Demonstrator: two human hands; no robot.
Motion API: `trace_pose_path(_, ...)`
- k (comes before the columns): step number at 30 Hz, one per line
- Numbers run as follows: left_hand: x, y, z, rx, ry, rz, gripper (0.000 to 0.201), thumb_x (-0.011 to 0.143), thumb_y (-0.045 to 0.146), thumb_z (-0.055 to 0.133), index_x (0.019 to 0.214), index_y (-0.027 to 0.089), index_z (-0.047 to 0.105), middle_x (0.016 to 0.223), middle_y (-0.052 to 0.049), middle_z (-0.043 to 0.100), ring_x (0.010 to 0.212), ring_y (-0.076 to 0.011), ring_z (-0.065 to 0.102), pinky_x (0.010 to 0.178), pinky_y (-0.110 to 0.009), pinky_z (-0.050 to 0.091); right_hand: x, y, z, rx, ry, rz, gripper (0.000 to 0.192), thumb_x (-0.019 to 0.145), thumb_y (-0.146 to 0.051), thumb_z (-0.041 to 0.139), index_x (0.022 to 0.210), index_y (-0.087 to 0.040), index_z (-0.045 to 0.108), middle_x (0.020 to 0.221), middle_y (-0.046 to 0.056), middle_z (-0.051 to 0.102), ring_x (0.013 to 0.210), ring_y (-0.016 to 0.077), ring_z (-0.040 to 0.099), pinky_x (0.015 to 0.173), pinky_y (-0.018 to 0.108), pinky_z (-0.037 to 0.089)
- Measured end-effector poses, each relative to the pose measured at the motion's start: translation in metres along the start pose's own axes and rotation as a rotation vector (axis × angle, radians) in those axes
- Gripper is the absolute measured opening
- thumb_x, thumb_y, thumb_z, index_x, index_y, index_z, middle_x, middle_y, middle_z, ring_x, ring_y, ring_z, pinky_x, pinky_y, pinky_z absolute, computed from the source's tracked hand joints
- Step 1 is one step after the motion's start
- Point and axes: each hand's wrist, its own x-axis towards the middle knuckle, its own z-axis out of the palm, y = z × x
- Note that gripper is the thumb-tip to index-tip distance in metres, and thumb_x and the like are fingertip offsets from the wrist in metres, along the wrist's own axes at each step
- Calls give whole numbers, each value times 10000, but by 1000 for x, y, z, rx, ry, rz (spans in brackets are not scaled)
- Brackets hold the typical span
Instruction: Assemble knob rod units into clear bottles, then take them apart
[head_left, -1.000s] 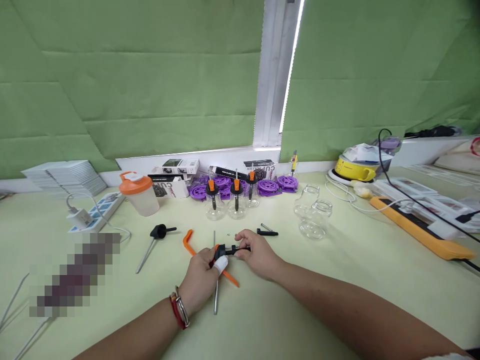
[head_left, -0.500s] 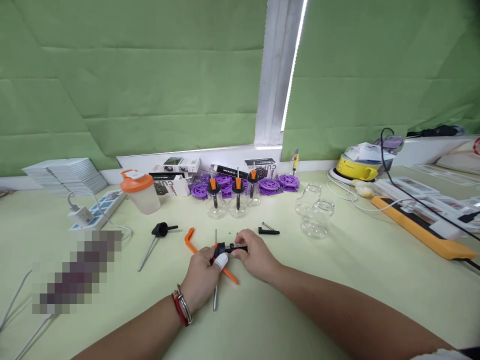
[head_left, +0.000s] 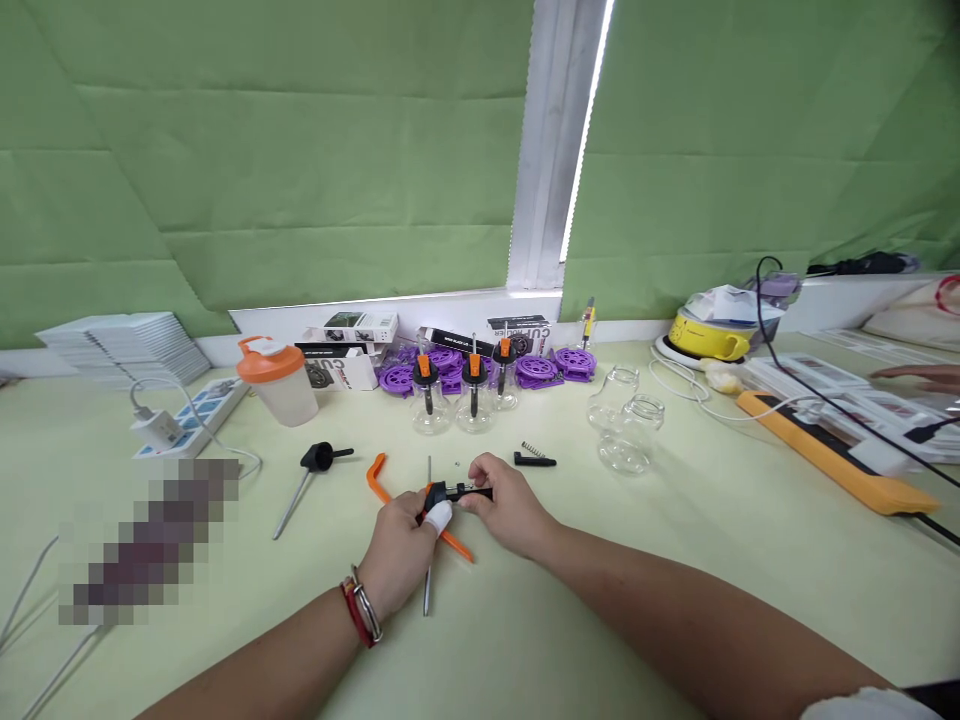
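**Small black pump head held between both hands at mid-surface**

A small black pump head (head_left: 454,491) is held just above the pale green surface (head_left: 570,620), near its middle. The grip of the left hand (head_left: 401,552) is closed on the left end of the part, with a white-wrapped fingertip (head_left: 438,514) pressed against it. The grip of the right hand (head_left: 510,500) is closed on the right end, where a thin black spout is pinched between the fingers. An orange lever (head_left: 377,478) and a thin metal tube (head_left: 427,580) are seen lying under and beside the hands; whether either is joined to the held part cannot be told.

The step in hand is judged to be the fitting together of a pump head, of the kind already seated on the three small glass bottles (head_left: 454,405) behind. A small black piece with a spring (head_left: 534,458) lies just beyond the right hand, and two empty glass bottles (head_left: 628,425) stand further right. For the next move, a steady hold by the left hand and fine alignment by the right would be called for, since the parts are small and easily dropped.
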Motion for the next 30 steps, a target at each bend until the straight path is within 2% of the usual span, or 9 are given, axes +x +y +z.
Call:
trace_pose_path(16, -1, 3, -2, -22, 12, -12, 285, 755, 436, 539, 725, 159, 597, 619, 23, 451, 589, -134, 380, 547, -248, 312, 0, 1, 0, -47, 4, -11, 161, 721, -244, 629, 728, -197, 476, 756, -11, 517, 698, 145, 462, 608, 262, 352)
trace_pose_path(24, -1, 3, -3, 0, 17, -27, 262, 768, 405, 520, 634, 182, 487, 553, 48, 403, 529, -118, 367, 523, -247, 293, 0, 1, 0, -29, -14, 34, 167, 716, -245, 628, 816, -202, 501, 819, 1, 535, 741, 159, 484, 646, 279, 384)
trace_pose_path(30, -2, 5, -6, -47, 5, -72, 298, 746, 466, 542, 711, 172, 574, 514, 63, 387, 485, -109, 347, 493, -242, 272, 0, 1, -3, -9, -10, 13, 161, 711, -234, 634, 804, -197, 508, 807, -3, 544, 730, 152, 486, 642, 271, 383)
